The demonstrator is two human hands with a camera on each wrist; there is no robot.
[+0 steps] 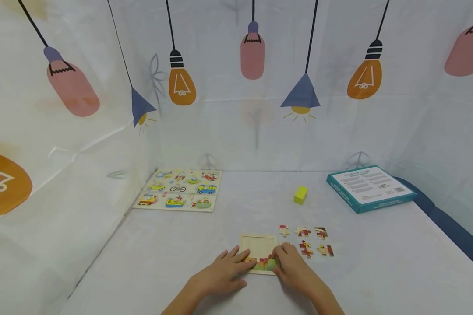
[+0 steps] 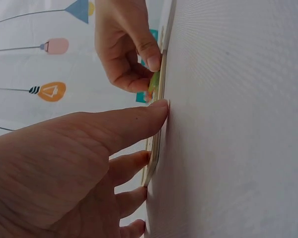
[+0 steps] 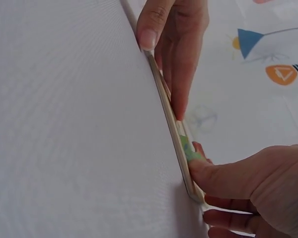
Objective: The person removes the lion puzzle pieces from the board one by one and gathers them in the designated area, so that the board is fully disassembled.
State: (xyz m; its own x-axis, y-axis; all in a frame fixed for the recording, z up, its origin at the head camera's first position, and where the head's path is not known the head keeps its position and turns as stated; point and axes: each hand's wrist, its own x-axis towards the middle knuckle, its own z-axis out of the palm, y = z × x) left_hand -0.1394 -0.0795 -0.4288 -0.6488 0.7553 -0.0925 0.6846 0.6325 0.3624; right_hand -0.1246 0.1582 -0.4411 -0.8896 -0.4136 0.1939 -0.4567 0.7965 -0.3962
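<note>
A small wooden puzzle tray (image 1: 256,247) lies flat on the table, its bottom row filled with red, orange and green pieces. My left hand (image 1: 222,274) is spread over the tray's left side, fingers fairly straight, with fingertips on the pieces there. In the left wrist view the left thumb (image 2: 134,124) presses along the tray's near edge. At the bottom right corner my right hand (image 1: 294,267) pinches a green puzzle piece (image 1: 271,264) between thumb and fingers. The right wrist view shows that green piece (image 3: 189,151) at the tray's rim, partly covered by the thumb.
Several loose puzzle pieces (image 1: 305,248) lie right of the tray. Behind them are a yellow block (image 1: 301,195) and a teal box (image 1: 372,188) at the back right. A vehicle picture board (image 1: 179,190) lies at the back left. Printed curtains (image 1: 220,131) enclose the table.
</note>
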